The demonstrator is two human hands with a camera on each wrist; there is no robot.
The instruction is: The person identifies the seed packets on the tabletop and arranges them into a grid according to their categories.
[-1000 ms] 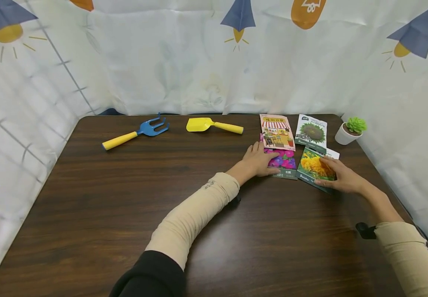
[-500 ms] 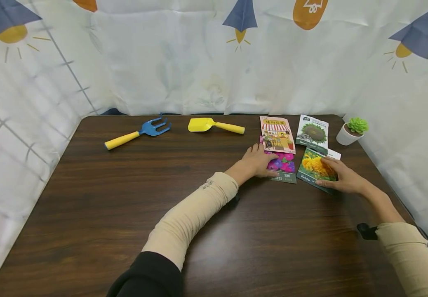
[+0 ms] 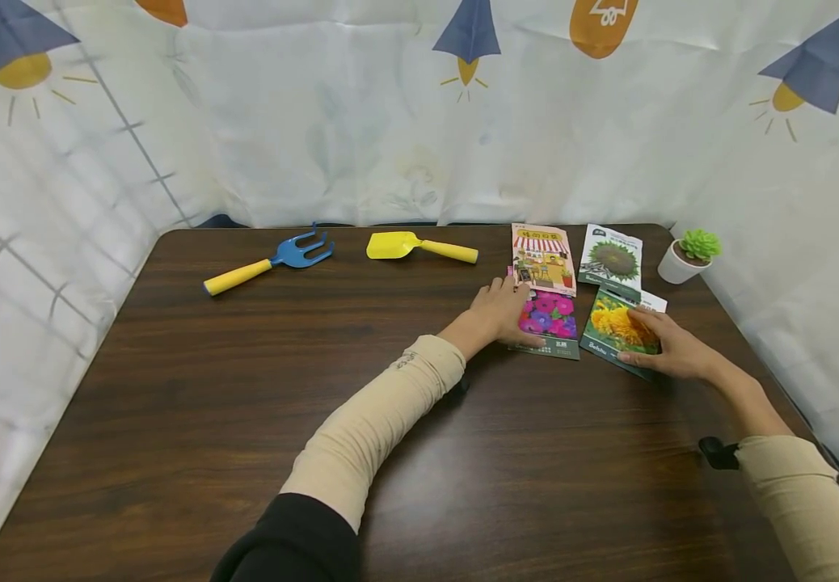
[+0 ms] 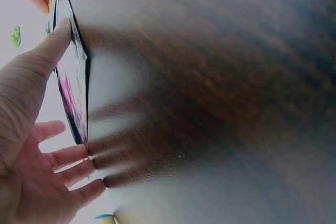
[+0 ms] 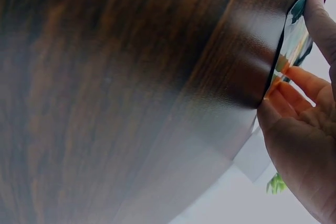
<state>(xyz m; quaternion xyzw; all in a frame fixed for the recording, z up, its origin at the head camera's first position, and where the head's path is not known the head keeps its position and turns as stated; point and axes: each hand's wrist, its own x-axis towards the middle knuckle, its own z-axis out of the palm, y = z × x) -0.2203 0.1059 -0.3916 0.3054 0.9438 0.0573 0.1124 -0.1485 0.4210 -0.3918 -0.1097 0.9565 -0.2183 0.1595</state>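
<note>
Four flat seed packets lie at the far right in the head view. My left hand [image 3: 495,314] rests at the left edge of the packet with pink and purple flowers [image 3: 550,314]; its thumb [image 4: 55,43] touches that packet and its fingers are spread on the table. The pink packet with a striped awning [image 3: 545,259] overlaps its top. My right hand [image 3: 670,346] rests over the right side of the yellow-flower packet [image 3: 612,323], thumb and fingers apart and touching it. Above lies the white packet with a green, round flower head [image 3: 612,260].
A small potted succulent [image 3: 690,255] stands at the table's right back corner. A yellow toy shovel [image 3: 419,245] and a blue hand fork with a yellow handle [image 3: 270,259] lie along the back of the brown table [image 3: 208,420]. White printed curtain [image 3: 318,113] hangs behind.
The pink awning packet slid slightly toward me, then back up, showing more of the pink-flower packet. My left fingers shifted a little; the left thumb drew in. The right hand stays put.
</note>
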